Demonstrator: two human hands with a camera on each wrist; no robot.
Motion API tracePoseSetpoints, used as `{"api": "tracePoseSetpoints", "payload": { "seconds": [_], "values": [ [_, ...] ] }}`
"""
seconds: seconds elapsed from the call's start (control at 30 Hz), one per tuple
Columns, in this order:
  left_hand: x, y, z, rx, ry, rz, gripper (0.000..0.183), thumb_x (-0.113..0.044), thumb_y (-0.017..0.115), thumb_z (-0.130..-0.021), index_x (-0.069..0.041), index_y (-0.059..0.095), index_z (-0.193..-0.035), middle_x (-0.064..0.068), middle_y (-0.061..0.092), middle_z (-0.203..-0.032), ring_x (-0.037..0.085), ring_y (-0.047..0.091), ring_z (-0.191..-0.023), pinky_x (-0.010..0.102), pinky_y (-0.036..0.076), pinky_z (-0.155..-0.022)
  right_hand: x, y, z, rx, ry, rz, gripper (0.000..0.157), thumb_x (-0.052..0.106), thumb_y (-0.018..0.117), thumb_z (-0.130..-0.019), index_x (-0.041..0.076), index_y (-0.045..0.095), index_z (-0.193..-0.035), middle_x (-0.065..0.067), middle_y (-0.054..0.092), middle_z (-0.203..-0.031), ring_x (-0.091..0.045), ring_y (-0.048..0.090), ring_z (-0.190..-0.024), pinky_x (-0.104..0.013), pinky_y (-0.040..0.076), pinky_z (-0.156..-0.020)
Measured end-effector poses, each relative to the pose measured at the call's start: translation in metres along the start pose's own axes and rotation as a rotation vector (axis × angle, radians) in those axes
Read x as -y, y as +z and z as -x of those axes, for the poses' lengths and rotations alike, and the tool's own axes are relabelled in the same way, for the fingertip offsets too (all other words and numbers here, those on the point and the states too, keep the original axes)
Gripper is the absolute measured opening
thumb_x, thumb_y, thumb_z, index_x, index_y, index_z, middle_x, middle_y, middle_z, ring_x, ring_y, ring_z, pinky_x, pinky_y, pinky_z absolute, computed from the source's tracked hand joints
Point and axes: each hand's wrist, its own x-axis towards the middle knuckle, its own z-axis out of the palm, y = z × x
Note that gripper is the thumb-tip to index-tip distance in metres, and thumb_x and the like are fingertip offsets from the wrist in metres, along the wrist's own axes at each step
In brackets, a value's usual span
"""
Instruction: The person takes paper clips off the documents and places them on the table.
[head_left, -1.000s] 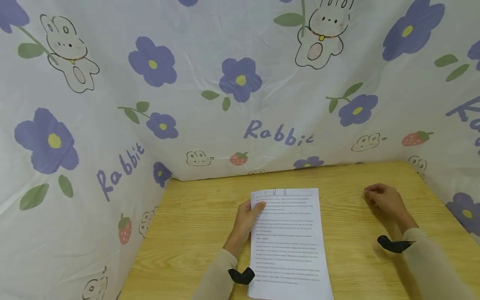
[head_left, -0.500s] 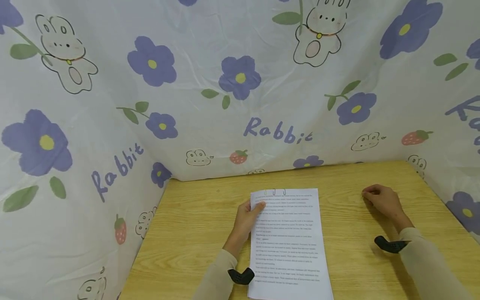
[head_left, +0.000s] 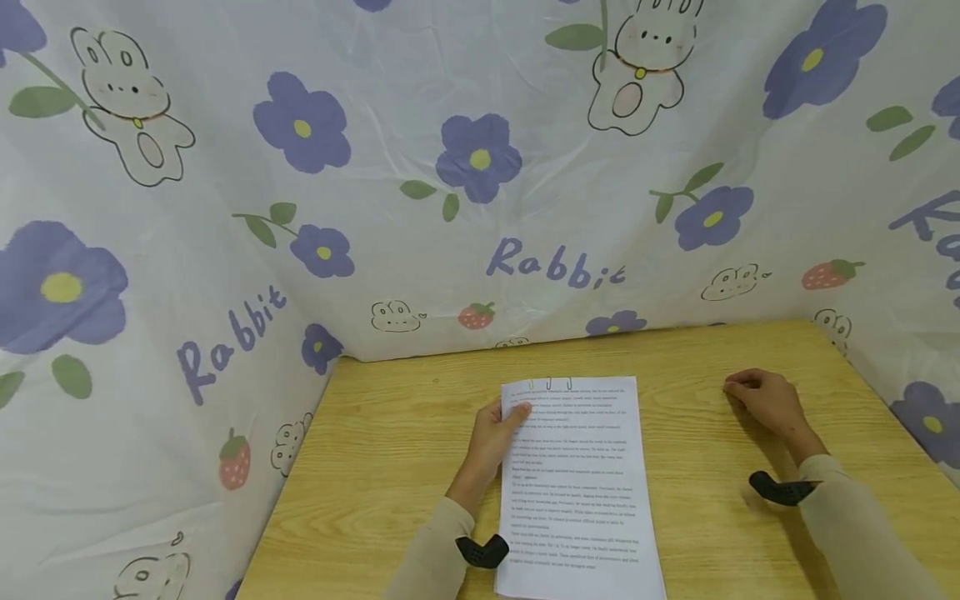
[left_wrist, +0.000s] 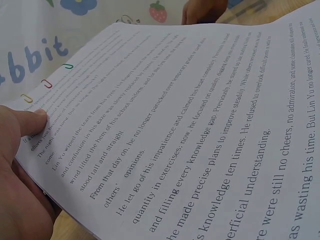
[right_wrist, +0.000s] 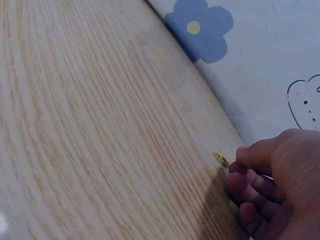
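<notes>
A stack of printed paper sheets lies in front of me, its left edge gripped by my left hand with the thumb on top and the fingers beneath. Along the top edge sit a yellow paper clip, a red paper clip and a green paper clip. To the right, my right hand is low over the table, thumb and index finger drawn together. At those fingertips, the right wrist view has another yellow paper clip, pinched at its near end.
The wood-grain table reaches back to a white curtain printed with purple flowers and rabbits, which also hangs on both sides. Each forearm wears a black wrist mount over a beige sleeve.
My right hand has shifted very slightly left and then stayed in place. The left hand and the paper stack have kept their position. The curtain at the far left has moved a little.
</notes>
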Motion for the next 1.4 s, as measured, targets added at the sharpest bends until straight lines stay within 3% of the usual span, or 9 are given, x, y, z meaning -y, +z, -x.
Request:
{"api": "tracePoseSetpoints", "payload": {
  "seconds": [0.2,0.37,0.7,1.0,1.4],
  "values": [
    [-0.002,0.0,0.0,-0.006,0.0,-0.004,0.035,-0.035,0.07,-0.104,-0.007,0.074,-0.124,0.009,0.082,-0.096,0.016,0.078,-0.074,0.027,0.062,-0.062,0.008,-0.001,0.001,-0.005,-0.012,-0.051,0.042,0.029,0.057,-0.112,-0.008,0.067,-0.128,-0.027,0.074,-0.109,-0.016,0.068,-0.078,-0.031,0.055,-0.067],
    [-0.003,0.001,0.0,-0.014,-0.013,-0.006,0.035,-0.036,0.071,-0.104,-0.006,0.074,-0.123,0.008,0.081,-0.095,0.016,0.078,-0.073,0.026,0.062,-0.062,0.027,0.001,0.001,-0.004,-0.045,-0.111,0.04,0.028,0.058,-0.112,-0.007,0.067,-0.128,-0.028,0.071,-0.114,-0.011,0.069,-0.076,-0.028,0.057,-0.063],
    [-0.004,0.003,0.0,-0.001,-0.009,0.006,0.036,-0.037,0.071,-0.104,-0.006,0.074,-0.122,0.009,0.081,-0.095,0.015,0.077,-0.072,0.026,0.062,-0.061,0.097,0.0,0.002,-0.01,-0.193,-0.127,0.033,0.03,0.063,-0.11,0.001,0.073,-0.123,-0.021,0.074,-0.107,-0.017,0.071,-0.077,-0.027,0.052,-0.063],
    [-0.006,0.004,0.0,-0.01,-0.014,-0.008,0.035,-0.037,0.07,-0.104,-0.006,0.074,-0.12,0.007,0.081,-0.092,0.015,0.077,-0.071,0.026,0.061,-0.06,0.161,0.008,0.004,0.053,-0.298,-0.172,0.027,0.027,0.065,-0.109,0.004,0.074,-0.121,-0.015,0.074,-0.102,-0.017,0.068,-0.08,-0.029,0.053,-0.066],
    [-0.005,0.006,0.0,-0.006,-0.011,0.01,0.036,-0.037,0.071,-0.104,-0.006,0.075,-0.12,0.01,0.081,-0.095,0.016,0.078,-0.073,0.026,0.062,-0.062,0.201,0.031,0.001,0.15,-0.367,-0.219,0.022,0.021,0.07,-0.106,0.003,0.076,-0.116,-0.013,0.075,-0.103,-0.024,0.069,-0.084,-0.028,0.054,-0.068]
  ]
}}
